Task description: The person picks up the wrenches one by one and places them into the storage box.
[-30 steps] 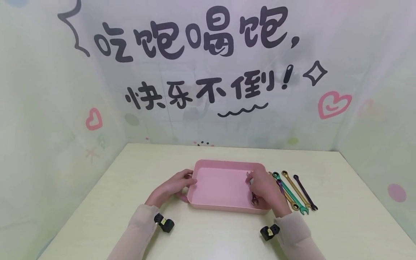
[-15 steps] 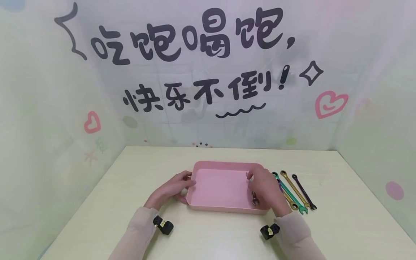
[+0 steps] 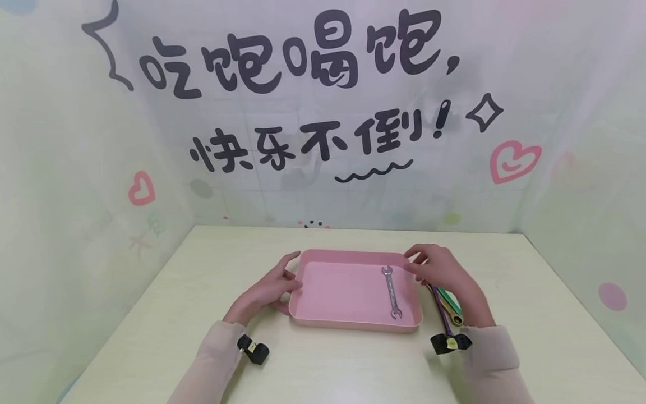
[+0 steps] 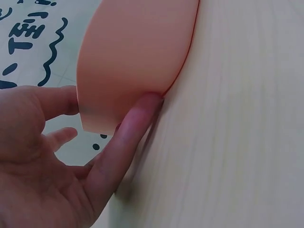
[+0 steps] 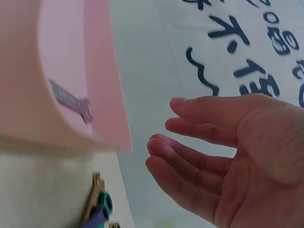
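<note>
Your right grip (image 3: 439,269) released, hovering over coloured wrenches (image 3: 449,308) at its 6 o'clock, long axes 12-to-6. Left grip (image 3: 267,289) touches pink tray (image 3: 353,325) wall; silver wrench (image 3: 391,292) inside.

Coloured wrenches (image 3: 446,306) half under right hand (image 3: 441,275)

matt pink plastic tray (image 3: 353,255), shiny metal wrench (image 3: 391,292), pale wood-grain table (image 3: 353,365)
</note>
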### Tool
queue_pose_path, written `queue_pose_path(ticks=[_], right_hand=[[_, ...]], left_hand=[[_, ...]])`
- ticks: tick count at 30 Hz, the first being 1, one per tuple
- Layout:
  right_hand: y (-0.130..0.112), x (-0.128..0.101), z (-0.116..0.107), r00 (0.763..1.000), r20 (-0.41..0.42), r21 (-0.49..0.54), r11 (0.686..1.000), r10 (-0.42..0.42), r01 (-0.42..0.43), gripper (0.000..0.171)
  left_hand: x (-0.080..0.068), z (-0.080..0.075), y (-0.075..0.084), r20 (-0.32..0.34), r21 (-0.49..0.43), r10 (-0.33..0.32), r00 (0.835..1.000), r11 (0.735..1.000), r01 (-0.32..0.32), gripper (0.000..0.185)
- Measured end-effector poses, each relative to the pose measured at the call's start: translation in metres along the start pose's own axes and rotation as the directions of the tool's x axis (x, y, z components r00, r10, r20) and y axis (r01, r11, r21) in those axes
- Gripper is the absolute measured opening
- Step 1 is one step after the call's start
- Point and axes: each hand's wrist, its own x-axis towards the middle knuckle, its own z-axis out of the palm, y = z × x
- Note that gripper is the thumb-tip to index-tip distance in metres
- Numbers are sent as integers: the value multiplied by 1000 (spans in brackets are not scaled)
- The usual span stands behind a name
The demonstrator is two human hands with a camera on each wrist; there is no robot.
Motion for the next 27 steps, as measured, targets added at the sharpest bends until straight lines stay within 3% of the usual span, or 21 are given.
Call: queue_pose_path(ticks=[3, 12, 19, 27], right_hand=[[11, -5, -13, 999, -14, -26, 999, 40, -41, 37], [53, -18, -39, 995, -40, -166, 981, 92, -97, 41], [77, -20, -45, 989, -25, -169, 975, 143, -145, 46], [88, -18, -42, 979, 9, -224, 955, 203, -195, 45]], left_hand=[[0, -1, 0, 8, -19, 4, 1000, 1000, -4, 81], [1, 0, -1, 1, -2, -5, 1000, 1000, 5, 70], [2, 0, -1, -1, 3, -5, 1000, 1000, 5, 70], [3, 0, -3, 2, 16, -3, 1000, 1000, 3, 71]])
